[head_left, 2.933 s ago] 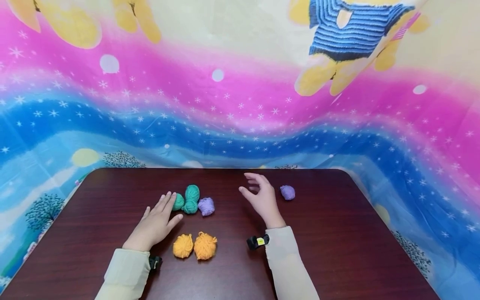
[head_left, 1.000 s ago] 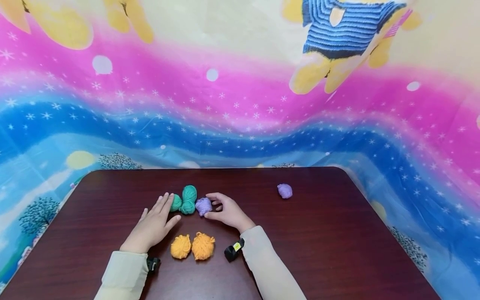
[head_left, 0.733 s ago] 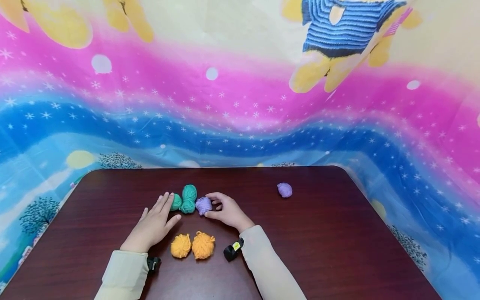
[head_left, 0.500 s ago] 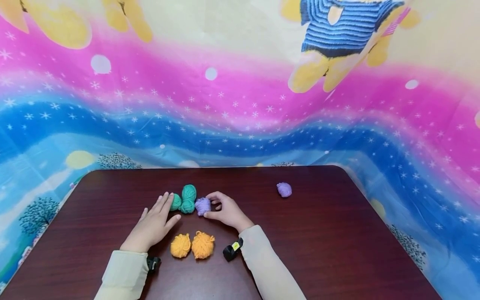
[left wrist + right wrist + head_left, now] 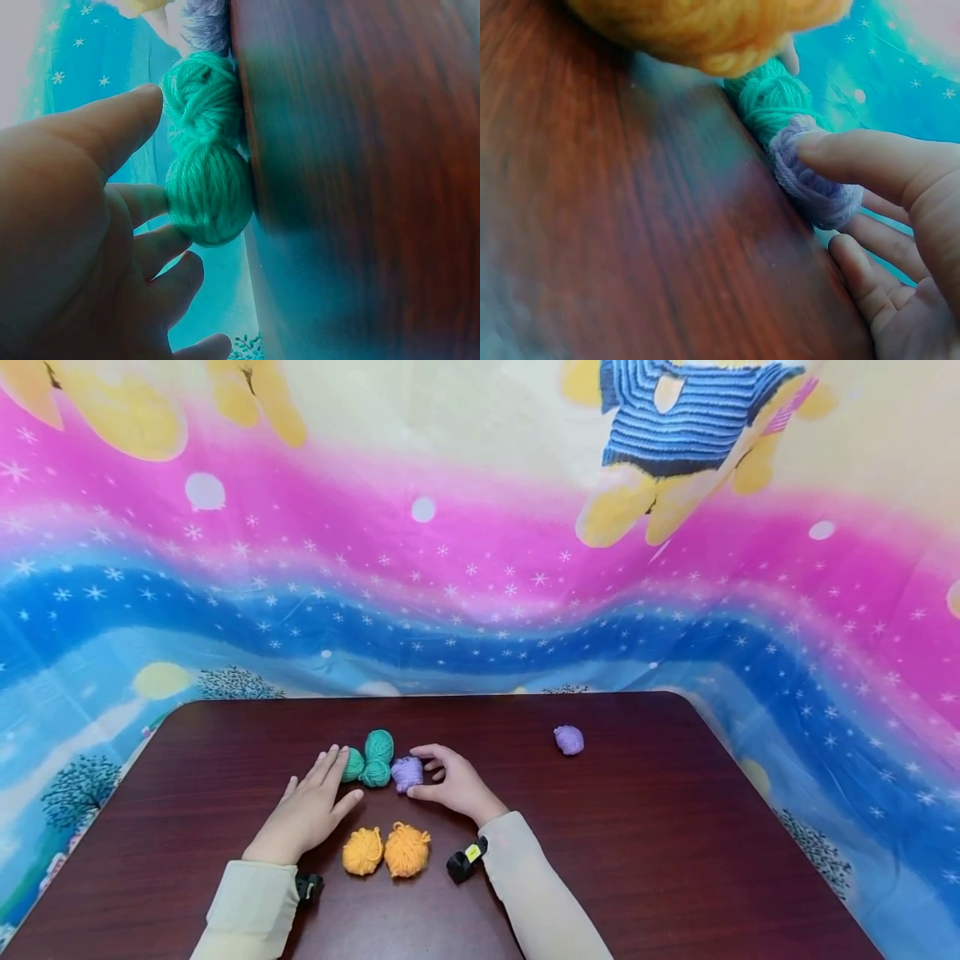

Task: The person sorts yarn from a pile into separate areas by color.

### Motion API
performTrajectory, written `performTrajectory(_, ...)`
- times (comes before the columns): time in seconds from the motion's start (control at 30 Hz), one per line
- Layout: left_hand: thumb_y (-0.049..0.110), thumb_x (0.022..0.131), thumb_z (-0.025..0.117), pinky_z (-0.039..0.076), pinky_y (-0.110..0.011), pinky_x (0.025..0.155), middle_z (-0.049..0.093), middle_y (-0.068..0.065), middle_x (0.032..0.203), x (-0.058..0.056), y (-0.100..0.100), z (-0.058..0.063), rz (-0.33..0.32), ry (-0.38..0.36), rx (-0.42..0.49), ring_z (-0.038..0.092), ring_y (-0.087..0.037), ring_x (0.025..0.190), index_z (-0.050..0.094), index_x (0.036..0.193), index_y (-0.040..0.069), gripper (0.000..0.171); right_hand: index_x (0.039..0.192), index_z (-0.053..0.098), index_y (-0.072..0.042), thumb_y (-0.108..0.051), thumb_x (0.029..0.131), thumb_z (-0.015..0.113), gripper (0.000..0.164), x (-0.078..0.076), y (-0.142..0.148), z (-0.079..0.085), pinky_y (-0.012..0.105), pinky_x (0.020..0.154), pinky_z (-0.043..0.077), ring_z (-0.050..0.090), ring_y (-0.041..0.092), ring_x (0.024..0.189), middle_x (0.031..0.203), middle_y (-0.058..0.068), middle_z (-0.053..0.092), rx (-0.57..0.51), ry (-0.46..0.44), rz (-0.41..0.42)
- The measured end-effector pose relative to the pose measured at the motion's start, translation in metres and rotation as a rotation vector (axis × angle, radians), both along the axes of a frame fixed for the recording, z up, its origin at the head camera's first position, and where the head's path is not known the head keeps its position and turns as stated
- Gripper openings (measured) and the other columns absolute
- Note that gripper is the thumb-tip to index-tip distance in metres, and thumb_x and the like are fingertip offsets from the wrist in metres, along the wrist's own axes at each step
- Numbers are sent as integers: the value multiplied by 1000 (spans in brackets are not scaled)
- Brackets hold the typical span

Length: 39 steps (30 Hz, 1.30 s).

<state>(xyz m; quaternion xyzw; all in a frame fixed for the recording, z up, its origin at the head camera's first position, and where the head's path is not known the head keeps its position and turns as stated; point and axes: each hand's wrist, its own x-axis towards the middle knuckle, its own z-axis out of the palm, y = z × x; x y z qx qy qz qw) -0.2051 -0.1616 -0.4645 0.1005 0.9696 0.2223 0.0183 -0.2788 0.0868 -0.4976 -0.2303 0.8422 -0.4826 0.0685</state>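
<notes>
Small green yarn balls sit in a cluster left of centre on the table. My left hand lies beside them with fingers straight, its fingertips at the leftmost green ball. In the left wrist view that green ball rests against the fingers, with the thumb held apart. A purple yarn ball stands right of the green cluster. My right hand pinches it between thumb and fingers; in the right wrist view the thumb presses on the purple ball, which touches the green yarn.
Two orange yarn balls lie side by side nearer the front, between the forearms. Another purple yarn ball sits alone at the back right. A printed cloth hangs behind the dark wooden table.
Since the earliest frame my right hand has moved left across the table and taken hold of the purple yarn ball beside the green ones. My left hand has stayed in place.
</notes>
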Motion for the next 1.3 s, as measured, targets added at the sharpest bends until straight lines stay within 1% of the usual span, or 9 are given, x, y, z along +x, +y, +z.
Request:
performTrajectory(0.1, 37, 105, 55, 17, -74, 112, 18, -27, 164, 0, 1, 1, 1, 2, 0, 18, -47, 150, 21, 160, -3, 76, 140, 61, -18, -18, 85, 85, 60, 0, 0, 1, 32, 92, 52, 60, 18, 114, 135, -3, 62, 30, 8, 18)
performTrajectory(0.23, 37, 105, 55, 18, -74, 112, 18, -27, 164, 1, 1, 1, 0, 8, 1, 18, -46, 150, 22, 160, -3, 75, 136, 64, -18, -17, 85, 85, 55, 0, 0, 1, 30, 92, 53, 60, 17, 113, 132, -4, 64, 37, 8, 21)
performTrajectory(0.4, 37, 105, 56, 18, -74, 112, 19, -27, 164, 1, 0, 0, -5, 15, -1, 18, -47, 150, 23, 159, -3, 75, 130, 66, -22, -19, 84, 86, 50, 1, 1, -2, 28, 90, 53, 60, 13, 109, 125, -7, 65, 23, 15, 3)
performTrajectory(0.6, 36, 105, 56, 19, -75, 111, 20, -28, 164, 2, 0, -1, -7, 26, -2, 19, -48, 150, 24, 159, -3, 74, 128, 68, -20, -20, 83, 86, 48, 2, 2, -2, 29, 89, 54, 62, 14, 107, 121, -6, 66, -23, 15, -5)
performTrajectory(0.77, 39, 104, 56, 18, -75, 111, 20, -28, 164, 1, 0, -1, -7, 21, -5, 19, -48, 150, 24, 159, -3, 76, 127, 68, -20, -21, 83, 86, 47, 3, 4, 3, 29, 88, 55, 63, 15, 106, 118, -5, 67, -32, -7, -9)
performTrajectory(0.9, 38, 104, 56, 19, -75, 111, 20, -28, 164, 2, 1, -1, -7, 23, -8, 19, -48, 150, 24, 159, -3, 76, 127, 68, -19, -22, 83, 86, 48, 3, 6, 6, 31, 94, 53, 63, 15, 108, 119, -5, 67, -26, -11, -18)
performTrajectory(1.07, 36, 104, 57, 18, -74, 112, 21, -27, 164, 4, 1, -1, -4, 30, -2, 19, -47, 150, 25, 159, -3, 74, 128, 67, -18, -23, 84, 86, 48, 3, 8, 12, 35, 101, 50, 63, 17, 113, 121, -4, 67, -24, 6, -26)
performTrajectory(1.3, 35, 104, 57, 19, -75, 112, 21, -27, 163, 3, 0, 0, -4, 39, 1, 20, -47, 150, 26, 159, -4, 74, 130, 67, -13, -21, 85, 85, 49, 2, 13, 22, 37, 101, 51, 64, 18, 113, 124, -1, 67, -43, 32, -33)
